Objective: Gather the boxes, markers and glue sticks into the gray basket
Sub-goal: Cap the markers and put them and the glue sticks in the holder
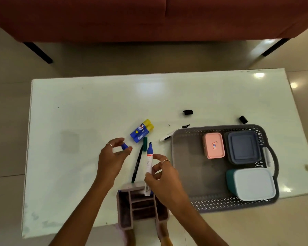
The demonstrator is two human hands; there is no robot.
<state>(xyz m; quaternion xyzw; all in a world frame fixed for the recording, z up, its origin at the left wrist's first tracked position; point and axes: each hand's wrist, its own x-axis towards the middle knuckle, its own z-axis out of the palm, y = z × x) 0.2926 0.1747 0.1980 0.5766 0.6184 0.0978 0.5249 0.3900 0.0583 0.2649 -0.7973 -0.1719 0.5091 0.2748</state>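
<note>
- the right hand (161,174) holds a white marker with a blue tip (148,164). its fingers are curled round the marker's body. the marker stands almost upright, tip pointing up, with no cap on it.
- the left hand (112,157) pinches a small blue cap (124,146) between thumb and fingers. the cap is near the marker's tip but not touching it.
- the gray plastic basket with holes in its sides (185,167) sits on the right part of the white shiny table (78,121).
- inside the basket are three boxes: a small pink box with a lid (213,145), a dark gray-blue square box (242,147) just beside it, and a teal box with a pale white lid (251,183) in the near corner.
- two blue glue sticks with yellow caps (141,130) lie side by side on the table, left of the basket.
- a thin black pen (137,165) lies on the table between the two hands, with a dark green cap (145,143) near its far end.
- a white marker with a black tip (173,133) lies against the basket's far left corner, uncapped.
- two small black caps (188,112) (243,119) lie on the table behind the basket, well apart from each other.
- a brownish-pink organizer tray with small sections (124,210) sits at the near edge of the table, under the right hand.
- a red sofa with black legs (149,18) stands behind the table.
</note>
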